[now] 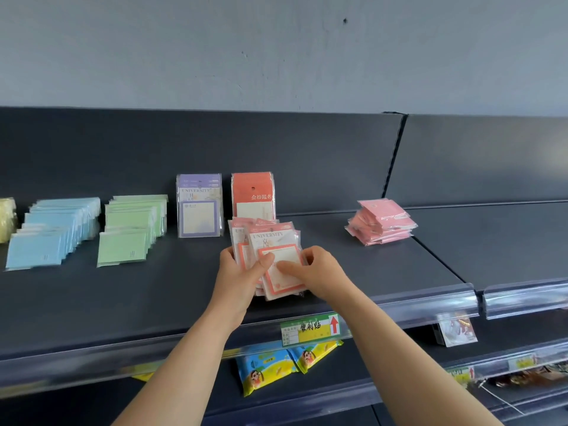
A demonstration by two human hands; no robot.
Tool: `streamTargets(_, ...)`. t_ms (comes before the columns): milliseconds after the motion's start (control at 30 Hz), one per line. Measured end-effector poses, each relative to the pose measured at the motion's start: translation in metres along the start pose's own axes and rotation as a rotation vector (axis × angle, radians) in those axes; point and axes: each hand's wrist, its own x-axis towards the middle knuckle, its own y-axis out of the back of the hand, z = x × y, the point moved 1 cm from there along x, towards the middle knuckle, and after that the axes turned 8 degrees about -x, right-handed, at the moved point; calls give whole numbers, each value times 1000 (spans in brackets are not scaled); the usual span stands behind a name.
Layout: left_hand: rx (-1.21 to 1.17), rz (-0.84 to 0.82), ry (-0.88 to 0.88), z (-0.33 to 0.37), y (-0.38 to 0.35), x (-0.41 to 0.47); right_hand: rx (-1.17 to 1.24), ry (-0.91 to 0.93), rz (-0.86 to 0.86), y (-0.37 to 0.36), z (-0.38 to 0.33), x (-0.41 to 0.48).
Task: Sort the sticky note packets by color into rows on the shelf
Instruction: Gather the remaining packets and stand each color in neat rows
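Observation:
A fanned bundle of orange-framed sticky note packets point(270, 241) is held over the dark shelf point(153, 296). My left hand point(239, 272) grips its left side with the thumb on top. My right hand point(313, 270) pinches the front packet from the right. Behind stand red-orange packets point(252, 195) and purple packets point(199, 206), upright against the back panel. Further left lie rows of green packets point(132, 229) and blue packets point(52, 232), with yellow packets point(6, 219) at the frame's edge. A loose pile of pink packets point(381, 222) lies to the right.
A clear plastic price rail point(399, 305) runs along the shelf's front edge, with a yellow-green label point(310, 329) bearing a red arrow. Yellow snack bags point(285, 364) lie on the lower shelf. A second shelf section point(507, 241) adjoins on the right.

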Motion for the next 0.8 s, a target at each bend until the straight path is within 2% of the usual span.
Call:
streamTargets(100, 11, -121, -102, 6, -5, -4, 311, 94, -148, 10, -1, -2)
streamTargets(200, 189, -270, -196, 19, -16, -1, 395, 251, -110, 29, -6, -4)
streamTargets(267, 376, -310, -214, 22, -21, 8, 393, 276, -21, 36, -3, -2)
streamTargets(333, 484, -279, -193, 20, -25, 16, 343, 279, 39, 36, 6, -1)
streamTargets(433, 461, -330, -106, 9, -37, 12, 279, 300, 15, 31, 19, -1)
streamTargets(600, 435, -380, -13, 3, -51, 13, 323, 284, -69, 36, 24, 5)
streamTargets(733, 559, -372, 2, -2, -51, 13, 236, 227, -103, 36, 25, 7)
streamTargets(800, 617, -356, -3, -3, -53, 13, 148, 196, -48, 37, 23, 9)
